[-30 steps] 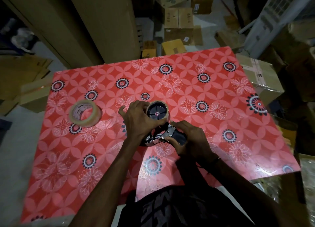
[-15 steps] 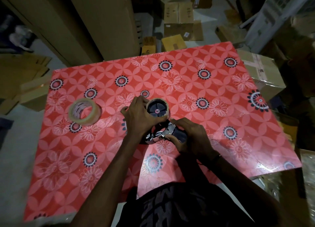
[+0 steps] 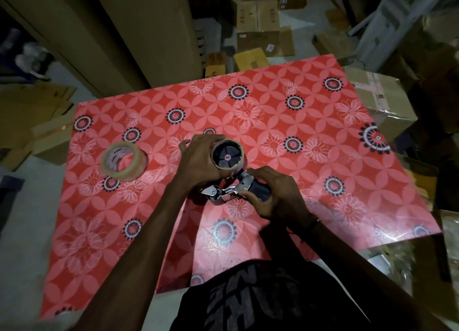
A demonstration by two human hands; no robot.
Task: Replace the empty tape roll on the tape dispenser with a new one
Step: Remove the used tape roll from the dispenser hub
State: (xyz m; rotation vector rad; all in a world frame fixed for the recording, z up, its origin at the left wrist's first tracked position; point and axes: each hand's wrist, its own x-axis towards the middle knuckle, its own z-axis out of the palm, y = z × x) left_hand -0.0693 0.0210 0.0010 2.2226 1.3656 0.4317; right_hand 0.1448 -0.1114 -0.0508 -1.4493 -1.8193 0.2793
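Note:
A hand-held tape dispenser with a metal frame and black handle lies in the middle of the red flowered table. My right hand grips its handle. The empty brown cardboard core sits around the dispenser's black hub, and my left hand wraps around the core's left side. A new roll of clear tape lies flat on the table to the left, apart from both hands.
Cardboard boxes stand on the floor beyond the table's far edge, and a wrapped box sits by its right edge. Tall cardboard sheets lean at the back left.
The hands and dispenser keep the same hold. My left-hand fingers have shifted slightly around the core, and the view has tilted a little.

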